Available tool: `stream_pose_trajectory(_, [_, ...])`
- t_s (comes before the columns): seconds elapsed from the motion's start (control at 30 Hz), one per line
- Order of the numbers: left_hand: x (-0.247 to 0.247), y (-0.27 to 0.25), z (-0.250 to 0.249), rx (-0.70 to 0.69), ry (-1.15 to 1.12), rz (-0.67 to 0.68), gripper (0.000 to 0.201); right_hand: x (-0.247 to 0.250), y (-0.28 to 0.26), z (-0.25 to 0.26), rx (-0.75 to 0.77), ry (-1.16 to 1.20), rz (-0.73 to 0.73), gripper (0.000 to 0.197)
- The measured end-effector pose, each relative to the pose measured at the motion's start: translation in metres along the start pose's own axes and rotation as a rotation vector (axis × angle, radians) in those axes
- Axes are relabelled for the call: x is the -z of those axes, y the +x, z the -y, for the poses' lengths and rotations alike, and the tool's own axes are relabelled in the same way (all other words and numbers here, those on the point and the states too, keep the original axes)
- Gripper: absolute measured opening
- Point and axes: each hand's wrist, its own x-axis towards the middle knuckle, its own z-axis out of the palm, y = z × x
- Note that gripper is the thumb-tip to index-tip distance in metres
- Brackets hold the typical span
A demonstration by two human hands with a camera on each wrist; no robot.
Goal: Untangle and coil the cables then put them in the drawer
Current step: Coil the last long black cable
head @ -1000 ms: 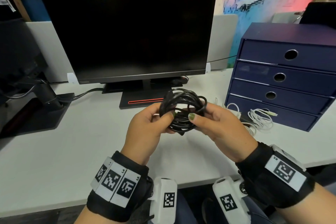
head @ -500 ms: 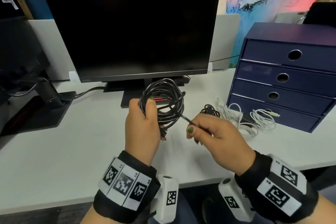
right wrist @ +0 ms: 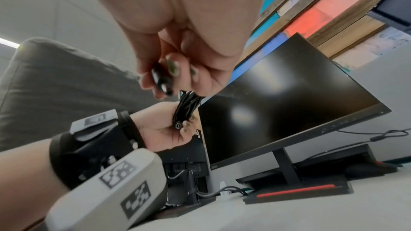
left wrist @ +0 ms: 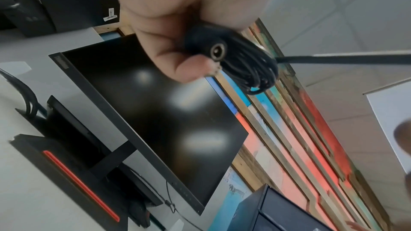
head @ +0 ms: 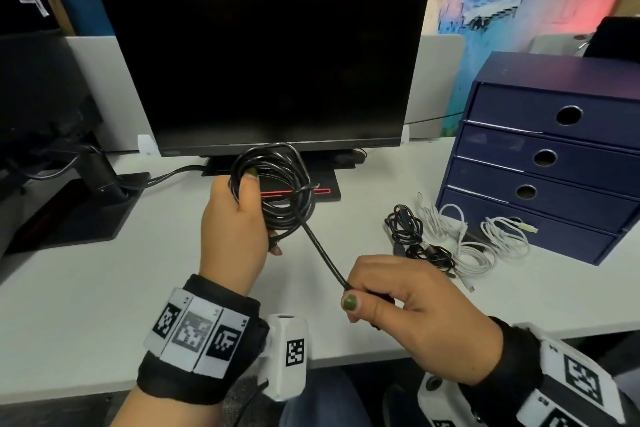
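My left hand (head: pixel 239 218) grips a coiled black cable (head: pixel 280 184) held up above the desk; its round connector (left wrist: pixel 217 52) sticks out of the fist. One strand runs taut from the coil down to my right hand (head: pixel 374 302), which pinches the cable's free end (right wrist: pixel 161 80) between thumb and fingers. A tangled black cable (head: pixel 412 236) and several white cables (head: pixel 485 246) lie on the desk in front of the blue drawer unit (head: pixel 554 156), whose drawers are all closed.
A dark monitor (head: pixel 270 59) on a stand with a red-striped base (head: pixel 304 191) rises behind my hands. A second monitor stand (head: pixel 100 177) and black mat sit at the left. The white desk (head: pixel 104 281) has bare surface at front left.
My hands have moved apart: the left lifted the coil up and left, the right pulled the free end down and right, drawing one strand out straight. The cables on the desk came into view.
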Motion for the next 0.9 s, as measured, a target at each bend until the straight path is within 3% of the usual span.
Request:
stream_pose_trajectory(0.23, [-0.002,-0.005,0.0,0.037,-0.04,0.067,0.02,-0.021,0.006,-0.019,-0.367,-0.158,-0.15,0.016])
stream_pose_trajectory(0.37, [-0.016,-0.019,-0.003,0.002,-0.066,0.156,0.016,-0.024,0.018,-0.016,-0.453,0.08,-0.185,0.021])
stream_pose_trajectory(0.47, [-0.025,-0.028,-0.006,-0.033,-0.08,0.228,0.016,-0.019,0.025,-0.017,-0.492,0.359,-0.22,0.052])
stream_pose_trajectory(0.57, [-0.03,-0.034,-0.006,-0.021,-0.129,0.276,0.01,-0.018,0.029,-0.016,-0.473,0.516,-0.286,0.058])
stream_pose_trajectory(0.77, [-0.036,-0.04,-0.003,0.064,-0.244,0.396,0.01,-0.012,0.03,-0.018,-0.478,0.496,-0.3,0.021])
stream_pose_trajectory(0.9, [-0.041,-0.04,0.002,0.125,-0.344,0.409,0.019,-0.003,0.028,-0.023,-0.512,0.45,-0.296,0.014])
